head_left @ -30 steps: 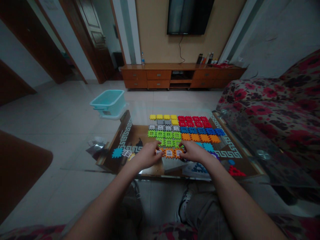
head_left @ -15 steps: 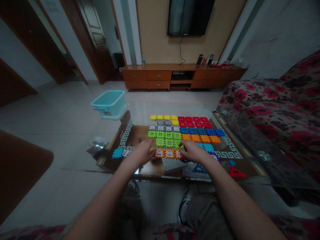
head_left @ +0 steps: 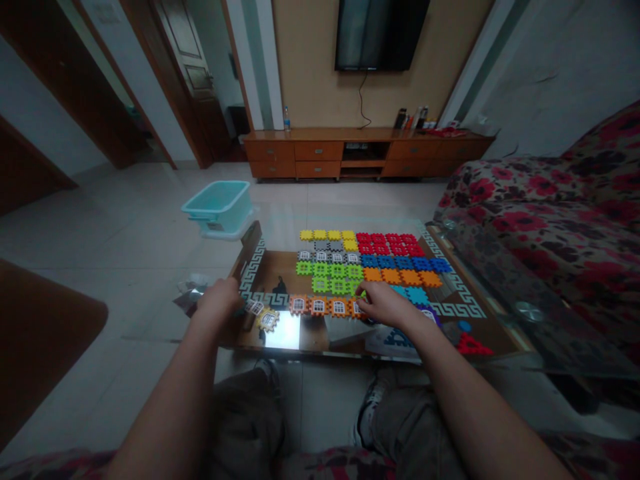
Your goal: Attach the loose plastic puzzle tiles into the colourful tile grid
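My right hand (head_left: 384, 302) rests with curled fingers on the right end of a row of orange window tiles (head_left: 319, 306), toothed plastic building pieces lying flat on the glass table. Green tiles (head_left: 337, 270) lie just beyond its fingertips. Over at the table's left side, my left hand (head_left: 219, 303) is lowered where a light blue tile was showing; its fingers are mostly hidden behind the hand. Beside it lie a loose white window piece (head_left: 255, 307) and a yellowish window tile (head_left: 267, 319).
Yellow (head_left: 327, 235), red (head_left: 390, 244), blue (head_left: 404, 263) and orange tile rows (head_left: 403, 277) cover the table's middle and right. A red triangular piece (head_left: 473, 345) lies near the right front. A turquoise tub (head_left: 220, 207) stands on the floor, with a floral sofa (head_left: 540, 200) at right.
My left hand has moved left from the orange row to the table's left side, covering the light blue tile. The row's leftmost orange tile is now uncovered. My right hand stays in place.
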